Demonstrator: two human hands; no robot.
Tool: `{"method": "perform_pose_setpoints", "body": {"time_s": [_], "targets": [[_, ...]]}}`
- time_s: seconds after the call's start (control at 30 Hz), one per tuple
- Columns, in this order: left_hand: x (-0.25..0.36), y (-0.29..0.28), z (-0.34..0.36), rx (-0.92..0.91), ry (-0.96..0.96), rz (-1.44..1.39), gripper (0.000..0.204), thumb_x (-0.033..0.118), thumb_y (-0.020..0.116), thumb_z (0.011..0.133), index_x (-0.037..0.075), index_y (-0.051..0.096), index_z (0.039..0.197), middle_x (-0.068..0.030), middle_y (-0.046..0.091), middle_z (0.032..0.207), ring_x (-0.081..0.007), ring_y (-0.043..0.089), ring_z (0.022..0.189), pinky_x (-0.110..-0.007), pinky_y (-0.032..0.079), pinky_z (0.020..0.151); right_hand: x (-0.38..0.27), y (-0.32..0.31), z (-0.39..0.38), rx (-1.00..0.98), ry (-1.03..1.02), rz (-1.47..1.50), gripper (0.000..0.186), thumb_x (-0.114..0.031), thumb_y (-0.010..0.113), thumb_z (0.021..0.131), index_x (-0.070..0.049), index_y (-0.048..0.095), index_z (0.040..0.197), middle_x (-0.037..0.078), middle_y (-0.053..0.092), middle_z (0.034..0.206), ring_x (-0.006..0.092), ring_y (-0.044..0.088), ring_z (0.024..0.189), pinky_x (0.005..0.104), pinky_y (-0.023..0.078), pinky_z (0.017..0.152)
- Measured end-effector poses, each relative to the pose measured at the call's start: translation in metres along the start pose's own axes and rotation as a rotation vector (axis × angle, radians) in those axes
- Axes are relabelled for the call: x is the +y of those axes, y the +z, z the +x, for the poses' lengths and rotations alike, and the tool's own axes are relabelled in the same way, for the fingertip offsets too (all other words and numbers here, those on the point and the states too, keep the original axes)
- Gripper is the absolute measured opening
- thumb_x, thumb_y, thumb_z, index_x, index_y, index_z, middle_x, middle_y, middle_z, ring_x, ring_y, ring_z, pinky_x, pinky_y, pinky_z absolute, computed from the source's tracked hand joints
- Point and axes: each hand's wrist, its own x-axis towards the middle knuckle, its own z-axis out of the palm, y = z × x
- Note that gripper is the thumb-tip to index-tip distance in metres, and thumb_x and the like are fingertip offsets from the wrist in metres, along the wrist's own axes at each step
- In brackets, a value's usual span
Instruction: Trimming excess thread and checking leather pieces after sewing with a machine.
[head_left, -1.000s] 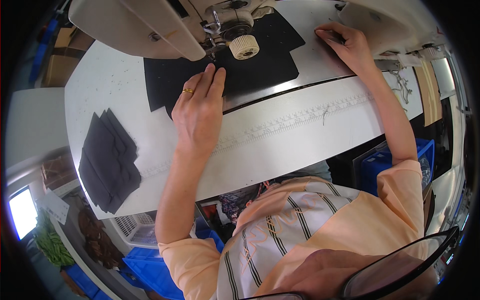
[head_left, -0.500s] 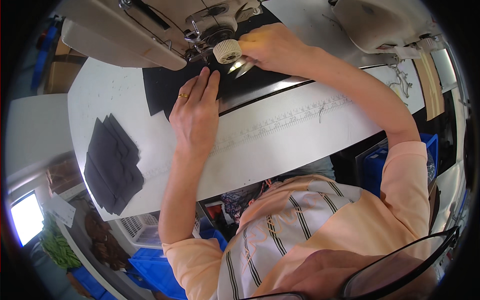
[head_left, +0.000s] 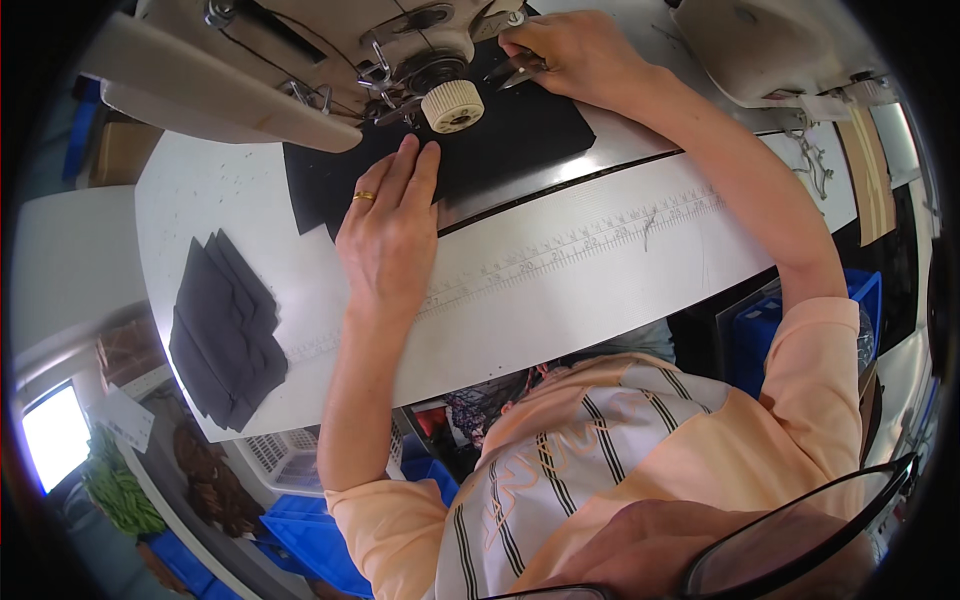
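Black cloth (head_left: 500, 140) lies flat on the white table (head_left: 600, 290), under the head of the sewing machine (head_left: 300, 60) at the far side, reaching from the table's left-middle across to the grey machine bed on the right. The left hand (head_left: 385, 235) presses on the cloth's near edge, fingers stretched out flat and together, gripping nothing; a gold ring (head_left: 364, 196) sits on one finger. Its fingertips lie just near of the cream knob (head_left: 452, 105) on the machine head, which overhangs the cloth and hides the needle area. The right hand (head_left: 570, 55) rests on the far part of the cloth, right of the knob, its fingers pinched around small metal snips (head_left: 515, 68) whose tips point left toward the machine head. A printed ruler strip (head_left: 580, 245) runs along the table just near of the cloth, passing under the left wrist, and a bit of loose thread (head_left: 648, 225) lies on it to the right. A stack of dark cut pieces (head_left: 222, 330) sits well apart at the table's near left corner. Another pale machine part (head_left: 760, 55) stands at the far right. Blue crates (head_left: 770, 330) show below the table edge on the right, and more lie low on the near left.
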Motion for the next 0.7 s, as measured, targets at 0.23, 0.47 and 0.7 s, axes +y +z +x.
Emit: {"method": "perform_pose_setpoints", "body": {"time_s": [0.23, 0.47, 0.7], "targets": [[0.000, 0.000, 0.000, 0.005, -0.003, 0.000, 0.048, 0.001, 0.071, 0.066, 0.012, 0.066, 0.113, -0.0027, 0.065, 0.114, -0.0201, 0.062, 0.102, -0.030, 0.051, 0.086, -0.004, -0.028, -0.045, 0.061, 0.195, 0.199, 0.015, -0.012, 0.065, 0.073, -0.012, 0.062, 0.088, 0.003, 0.065, 0.076, 0.0241, 0.062, 0.068, 0.0360, 0.046, 0.060], [-0.002, 0.000, 0.000, 0.017, 0.026, -0.009, 0.049, -0.001, 0.070, 0.063, 0.009, 0.065, 0.111, -0.0048, 0.065, 0.114, -0.0207, 0.061, 0.102, -0.030, 0.051, 0.085, -0.006, -0.047, -0.081, 0.068, 0.449, 0.477, 0.012, -0.003, 0.066, 0.083, -0.005, 0.065, 0.095, 0.003, 0.065, 0.077, 0.0085, 0.057, 0.065, 0.0217, 0.045, 0.059], [0.001, 0.001, 0.001, 0.026, 0.032, 0.004, 0.046, -0.003, 0.069, 0.061, 0.006, 0.066, 0.106, -0.0064, 0.066, 0.111, -0.0202, 0.062, 0.100, -0.030, 0.051, 0.083, -0.002, -0.053, -0.089, 0.118, 0.462, 0.551, 0.010, -0.003, 0.063, 0.085, -0.001, 0.065, 0.095, 0.004, 0.066, 0.077, 0.0083, 0.058, 0.070, 0.0217, 0.046, 0.065]]}}
